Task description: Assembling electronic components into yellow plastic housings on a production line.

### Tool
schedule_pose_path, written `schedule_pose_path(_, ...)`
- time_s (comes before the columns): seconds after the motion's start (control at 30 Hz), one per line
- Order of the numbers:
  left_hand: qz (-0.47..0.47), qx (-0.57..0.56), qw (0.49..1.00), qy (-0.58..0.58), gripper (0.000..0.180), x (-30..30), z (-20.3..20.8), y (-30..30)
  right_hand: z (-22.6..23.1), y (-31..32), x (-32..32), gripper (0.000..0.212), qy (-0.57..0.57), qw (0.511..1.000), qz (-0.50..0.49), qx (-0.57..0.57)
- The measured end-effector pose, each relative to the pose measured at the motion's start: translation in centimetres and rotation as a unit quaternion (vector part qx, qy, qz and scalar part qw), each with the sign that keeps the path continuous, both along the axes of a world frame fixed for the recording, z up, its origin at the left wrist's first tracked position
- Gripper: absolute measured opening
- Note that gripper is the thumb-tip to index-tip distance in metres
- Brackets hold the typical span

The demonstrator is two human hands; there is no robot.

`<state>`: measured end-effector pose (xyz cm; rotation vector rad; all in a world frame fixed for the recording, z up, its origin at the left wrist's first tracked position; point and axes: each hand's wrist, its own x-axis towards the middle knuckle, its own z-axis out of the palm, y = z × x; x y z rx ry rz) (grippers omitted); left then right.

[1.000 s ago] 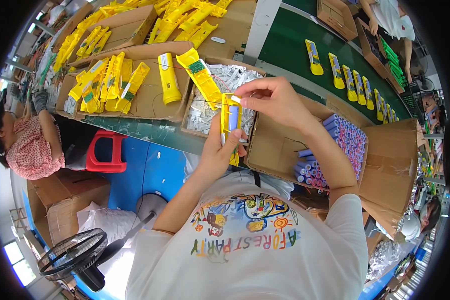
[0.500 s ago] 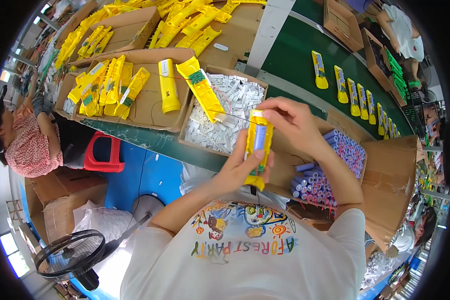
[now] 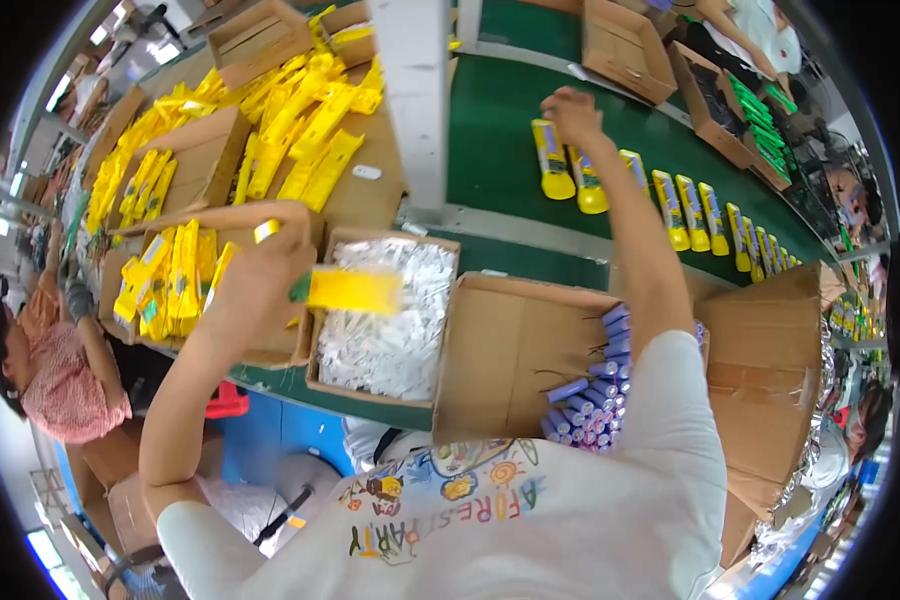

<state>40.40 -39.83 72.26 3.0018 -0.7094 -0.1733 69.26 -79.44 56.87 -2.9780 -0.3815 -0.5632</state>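
On the green work surface at the far right, my right hand has its fingers curled at the upper end of a yellow flashlight shell with a battery cell in it. Just left of that lies another such shell. To the left, my left hand is closed on a yellow half shell, smeared by motion, with a green circuit board at its hand end. This piece hangs over the edge of a carton of small white parts. My left fingers are largely hidden behind the hand.
More filled shells run in a row to the right. Purple battery cells lie in a carton before me. Yellow shells fill a carton on the left, with a heap behind. A metal post stands mid-table. A co-worker sits left.
Both hands have parted from the battery-filled shell at my chest. My right hand has reached out to the shell row; my left has moved left and taken the half shell. The view has shifted.
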Motion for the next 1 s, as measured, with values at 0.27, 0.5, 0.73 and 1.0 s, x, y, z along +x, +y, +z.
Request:
schedule_pose_path(0.27, 0.109, -0.345, 0.932, -0.014, 0.034, -6.1, -2.9, -5.6, 11.9, 8.9, -25.7, 0.045, 0.408, 0.73, 0.272, 0.475)
schedule_pose_path(0.5, 0.106, -0.235, 0.959, -0.121, 0.036, -10.3, -4.2, -8.0, 10.6, 9.1, -31.4, 0.059, 0.422, 0.686, 0.179, 0.565)
schedule_pose_path(0.73, 0.053, -0.211, 0.961, -0.171, 0.038, -12.0, -6.6, -9.3, 10.4, 9.4, -32.3, 0.074, 0.524, 0.6, 0.2, 0.571)
schedule_pose_path(1.0, 0.07, -0.252, 0.965, -0.004, 0.047, -11.4, -6.5, -9.6, 9.5, 10.1, -31.6, 0.07, 0.283, 0.793, 0.108, 0.529)
